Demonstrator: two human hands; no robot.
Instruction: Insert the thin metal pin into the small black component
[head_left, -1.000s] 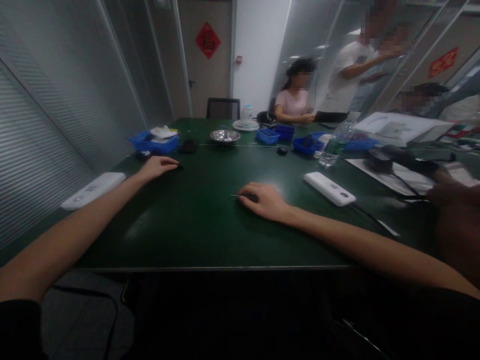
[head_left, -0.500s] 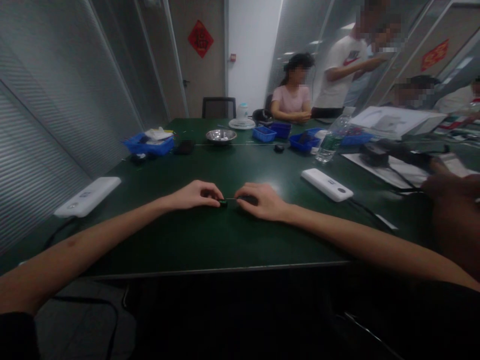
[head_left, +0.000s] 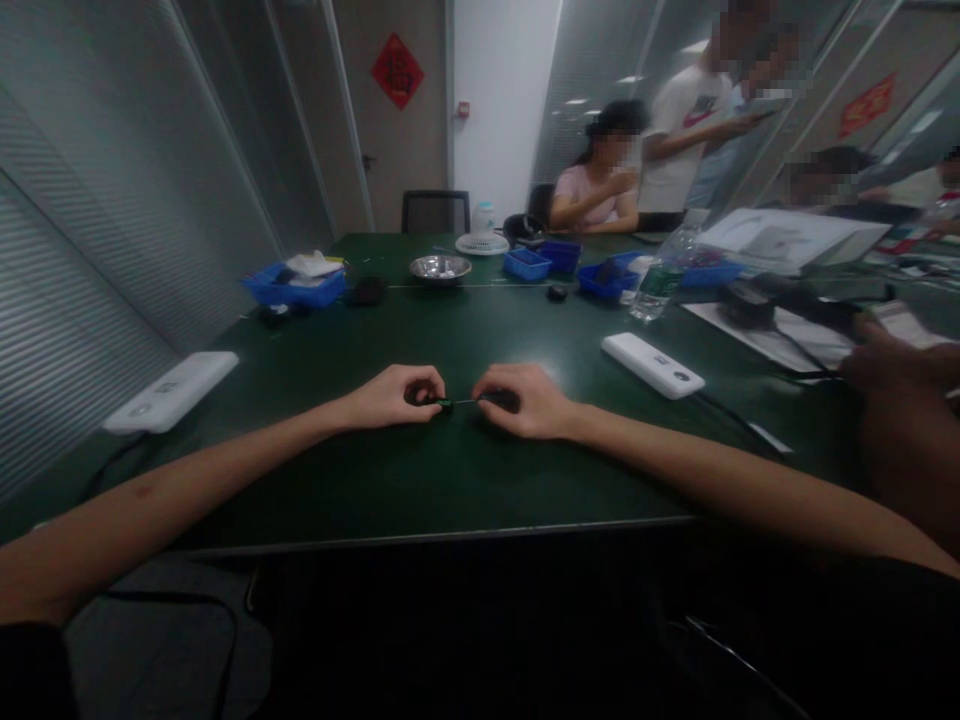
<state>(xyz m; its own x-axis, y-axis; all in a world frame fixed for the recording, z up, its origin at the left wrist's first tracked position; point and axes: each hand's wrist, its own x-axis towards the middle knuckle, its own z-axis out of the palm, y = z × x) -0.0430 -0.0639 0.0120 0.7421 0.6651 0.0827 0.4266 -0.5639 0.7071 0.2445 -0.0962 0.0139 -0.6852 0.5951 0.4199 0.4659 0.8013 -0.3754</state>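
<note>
Over the green counter (head_left: 352, 490), I see in the frame's middle the right hand (head_left: 534, 402), fingers clamped on a thin-shafted tool (head_left: 465, 402); the left hand (head_left: 386, 397) pinches a small dark piece (head_left: 448, 405). Better, I think, to align both.

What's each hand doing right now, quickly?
Left hand: closed, pinching a small dark object.
Right hand: closed, holding a thin-shafted tool pointed toward the left hand.

L hand (head_left: 393, 396) just left of centre, curled in a pinch; R hand (head_left: 534, 402) just right of centre, same curl (tips facing, slightly apart). L arm (head_left: 232, 465) slants up from lower left, R arm (head_left: 720, 475) from lower right.
</note>
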